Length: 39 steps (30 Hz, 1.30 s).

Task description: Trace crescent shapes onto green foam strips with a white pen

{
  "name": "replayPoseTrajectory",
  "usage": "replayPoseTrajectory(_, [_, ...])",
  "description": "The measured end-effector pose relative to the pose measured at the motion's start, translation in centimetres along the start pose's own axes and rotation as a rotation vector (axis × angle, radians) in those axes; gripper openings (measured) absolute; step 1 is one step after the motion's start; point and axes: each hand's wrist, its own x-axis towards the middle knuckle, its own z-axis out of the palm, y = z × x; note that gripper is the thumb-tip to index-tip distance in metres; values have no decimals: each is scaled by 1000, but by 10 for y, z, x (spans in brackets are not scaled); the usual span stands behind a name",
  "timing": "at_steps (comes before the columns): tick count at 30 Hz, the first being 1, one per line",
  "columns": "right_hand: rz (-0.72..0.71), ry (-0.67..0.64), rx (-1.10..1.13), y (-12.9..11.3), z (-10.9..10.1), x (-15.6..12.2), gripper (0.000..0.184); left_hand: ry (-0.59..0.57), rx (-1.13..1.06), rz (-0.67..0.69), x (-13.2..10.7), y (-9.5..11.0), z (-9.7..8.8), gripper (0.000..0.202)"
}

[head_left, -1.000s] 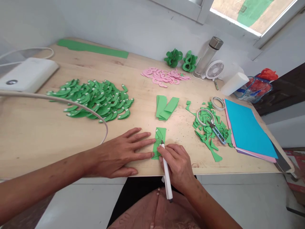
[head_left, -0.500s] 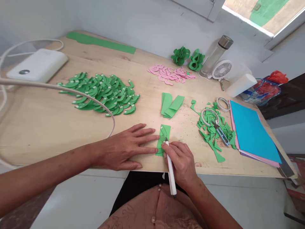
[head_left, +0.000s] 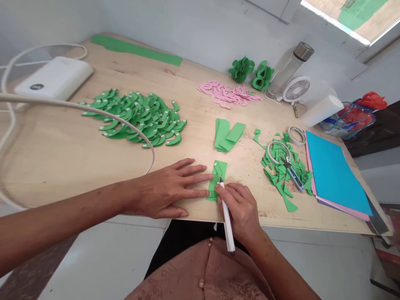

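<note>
Pen [head_left: 228, 229] pinched in R hand [head_left: 241, 209] fingers, tip just beyond them; L hand [head_left: 161, 191] fingers spread, tips on green strip [head_left: 222, 166], prob. steadying.

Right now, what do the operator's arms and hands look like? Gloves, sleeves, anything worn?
Left hand and right hand are ungloved, no rings visible on the fingers. Forearms are bare as far as they show: no sleeves, watch or bracelet visible. The top is dusty pink with round, pearl-like buttons.
</note>
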Motion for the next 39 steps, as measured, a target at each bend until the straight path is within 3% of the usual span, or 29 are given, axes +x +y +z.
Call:
replayPoseTrajectory(15, [36, 43, 73, -1, -1, 4, 28, 2, -63, -74, 1, 2, -1, 55])
replayPoseTrajectory(23, [380, 121, 504, -12, -9, 18, 21, -5, -48, -62, -1, 2, 0, 56])
replayPoseTrajectory(33, [697, 227, 619, -11, 1, 20, 9, 65, -138, -94, -3, 1, 5, 51])
replayPoseTrajectory(36, [685, 205, 630, -10, -2, 19, 9, 69, -160, -95, -4, 1, 6, 51])
replayPoseTrajectory(39, [578, 118, 585, -11, -5, 17, 11, 74, -161, -91, -4, 1, 7, 52])
